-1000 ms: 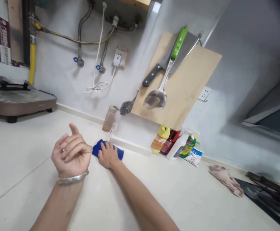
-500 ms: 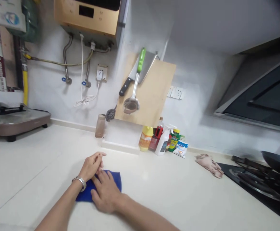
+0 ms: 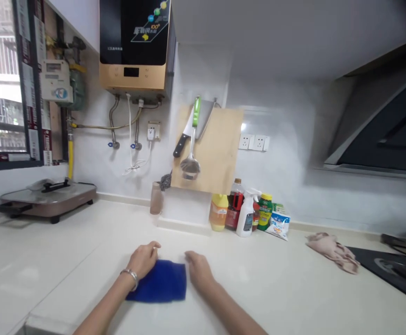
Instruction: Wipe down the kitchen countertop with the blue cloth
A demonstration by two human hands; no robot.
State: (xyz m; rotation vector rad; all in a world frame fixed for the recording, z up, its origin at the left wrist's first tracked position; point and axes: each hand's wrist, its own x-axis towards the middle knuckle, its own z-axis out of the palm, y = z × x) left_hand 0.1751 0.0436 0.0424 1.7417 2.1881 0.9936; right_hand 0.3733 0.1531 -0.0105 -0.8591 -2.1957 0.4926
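A folded blue cloth (image 3: pixel 164 281) lies flat on the pale countertop. My left hand (image 3: pixel 144 261), a silver bracelet at its wrist, rests at the upper left edge of this cloth with its fingers bent round that edge; its fingertips are partly hidden. Beside the upper right corner of the cloth is my right hand (image 3: pixel 199 270), turned on its side, fingers reaching forward and nothing seen in them. Between it and the cloth a narrow strip of counter shows.
Behind stand a yellow jug (image 3: pixel 218 214), a dark sauce bottle (image 3: pixel 235 207) and a white spray bottle (image 3: pixel 246 218). A cutting board (image 3: pixel 220 149) hangs with a ladle (image 3: pixel 190 165). An electric pan (image 3: pixel 54 200) stands left; a pink rag (image 3: pixel 333 251) and stove (image 3: pixel 391 267) are right.
My right hand has lifted off the cloth and moved right, to beside its corner. My left hand stays at the cloth's left side. The view has tilted up and levelled.
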